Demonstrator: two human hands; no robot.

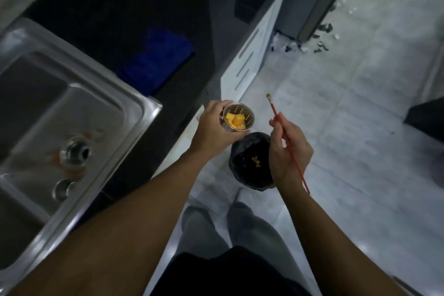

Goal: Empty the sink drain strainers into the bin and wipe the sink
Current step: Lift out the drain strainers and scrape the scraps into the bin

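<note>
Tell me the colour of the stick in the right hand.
The stick is red; head view shows it.

Bin (236,173) partly behind right hand (290,154); sink (91,108) blurred, off-frame left.

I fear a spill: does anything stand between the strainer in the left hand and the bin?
Nothing visible. The strainer, in the left hand, hangs by the open bin; the right hand holds a red stick aside.

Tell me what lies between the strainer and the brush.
Nothing lies between the strainer and the brush; the head view shows only floor below the gap.
</note>
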